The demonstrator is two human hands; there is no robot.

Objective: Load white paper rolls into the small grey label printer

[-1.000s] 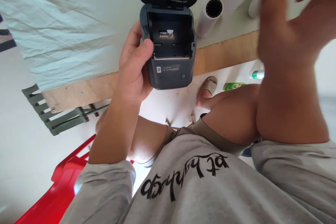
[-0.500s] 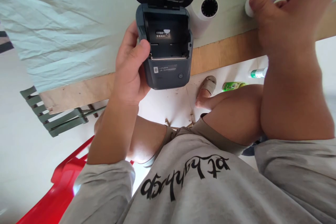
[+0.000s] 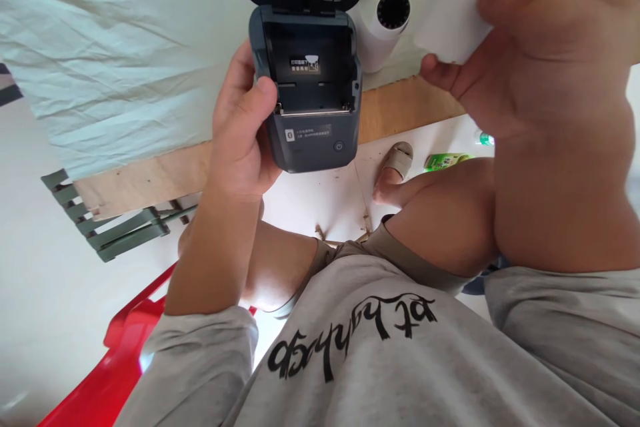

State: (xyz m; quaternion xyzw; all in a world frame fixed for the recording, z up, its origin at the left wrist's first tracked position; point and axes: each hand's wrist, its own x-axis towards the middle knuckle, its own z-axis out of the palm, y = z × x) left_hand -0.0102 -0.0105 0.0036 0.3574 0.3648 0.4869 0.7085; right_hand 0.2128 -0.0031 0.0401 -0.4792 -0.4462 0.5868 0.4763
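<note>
We hold the small dark printer [image 3: 310,93] in our left hand [image 3: 245,140], fingers wrapped round its side and thumb pressed on the front edge, so its lid stands open and the empty paper bay faces us. Up and to the right of the printer, our right hand [image 3: 540,60] pinches a white paper roll [image 3: 465,7] between thumb and fingers, clear of the bay. A second roll [image 3: 383,27] lies on the table [image 3: 125,60] just behind the printer.
</note>
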